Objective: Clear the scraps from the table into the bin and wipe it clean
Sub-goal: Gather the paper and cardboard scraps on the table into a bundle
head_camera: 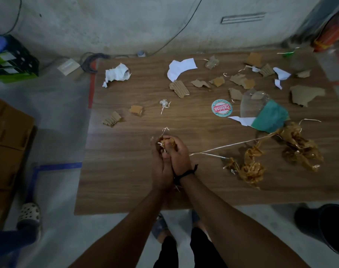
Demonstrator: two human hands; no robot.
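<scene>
One table, one sticker, one bin

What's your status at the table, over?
Left hand and right hand gripping a scrap wad. Table littered: cardboard bits, white paper, gold film. Dark bin on floor, right; nothing blocking.

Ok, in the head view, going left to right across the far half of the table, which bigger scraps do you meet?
Crumpled white paper → flat white paper scrap → round sticker → teal and clear wrapper → large cardboard scrap.
</scene>
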